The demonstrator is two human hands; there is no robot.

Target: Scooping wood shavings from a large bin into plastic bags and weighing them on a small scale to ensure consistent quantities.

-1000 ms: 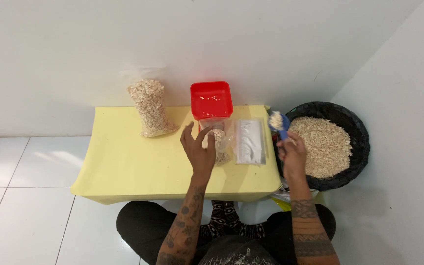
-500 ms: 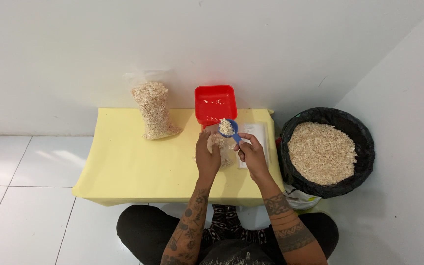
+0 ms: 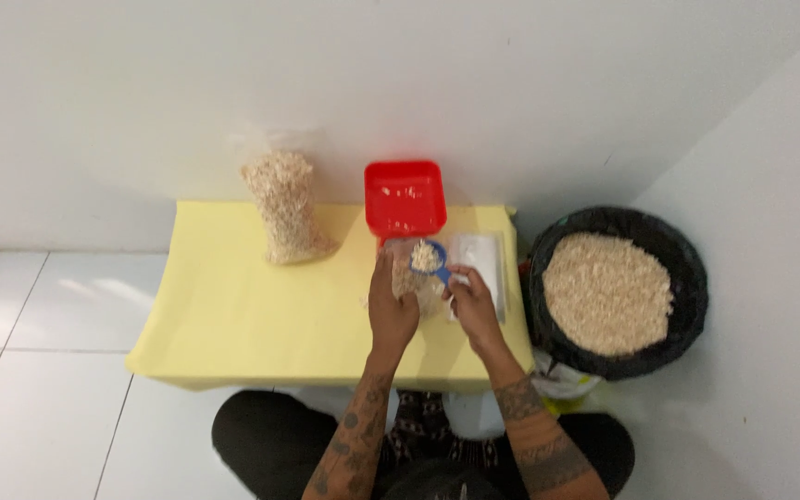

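While the left hand [image 3: 391,310] pinches the rim of a small clear plastic bag [image 3: 416,285] to keep its mouth open, the right hand [image 3: 470,306] is closed on the handle of a blue scoop [image 3: 430,256] loaded w/ pale flakes, bowl sitting right over the bag mouth. Both hands are close together, bag between them; its long axis runs away from the person toward the red tray [image 3: 406,197] just beyond. Scoop handle slants back toward the right hand, so that hand is nearer the load. A flat stack of empty bags [image 3: 481,268] lies just right of it on the yellow table [image 3: 252,315]; a filled bag [image 3: 281,206] stands well to the left; the black tub of flakes [image 3: 615,292] sits off the table's right end. Vs. 0.5 s ago: scoop sits a bit lower over the bag mouth, left hand unchanged. Vs. 1 s ago: right hand was out by the tub.
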